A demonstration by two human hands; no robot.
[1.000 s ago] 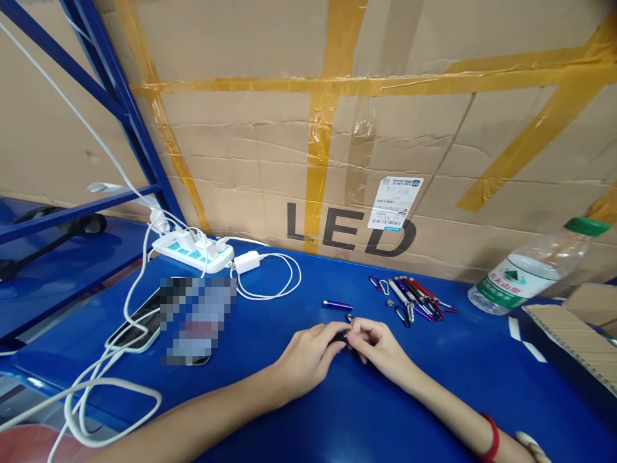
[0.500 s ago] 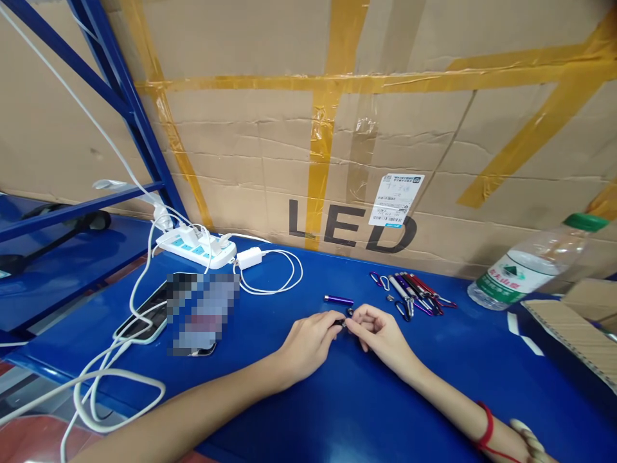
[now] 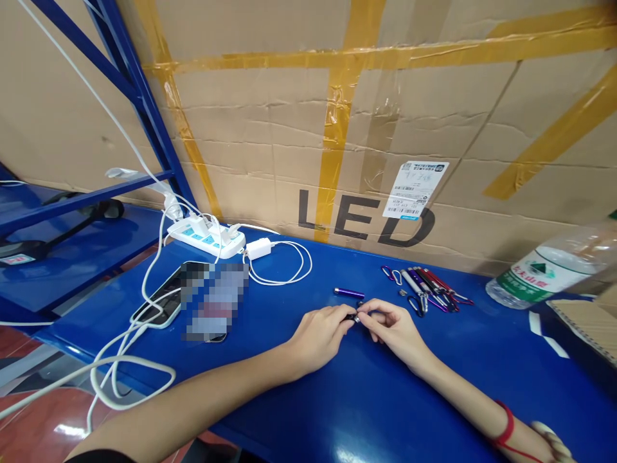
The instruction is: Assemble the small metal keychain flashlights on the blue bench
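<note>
My left hand (image 3: 321, 334) pinches a small dark piece with a silvery end (image 3: 355, 317) just above the blue tabletop. Closed fingertips of my right hand (image 3: 393, 326) meet it from the other side, partly hiding it. Behind the hands lies a slim purple metal tube (image 3: 349, 293). Further right is a cluster of slim metal tubes (image 3: 424, 281) in white, purple, black and red, several with clips. Loose carabiners, one blue (image 3: 387, 272), one silver (image 3: 397, 277) and one black (image 3: 414, 305), lie beside them, near a tiny metal bit (image 3: 402, 292).
On the left, a white power strip (image 3: 207, 238), a charger (image 3: 259, 249), looping white cables and two phones (image 3: 166, 302) cover the table. A large cardboard box (image 3: 270, 141) stands behind. At right are a water bottle (image 3: 537, 273) and a cardboard piece (image 3: 585, 328).
The view has shifted, so the table and its objects sit further right in the picture. Both hands stay together at the small dark piece, with only slight finger movement.
</note>
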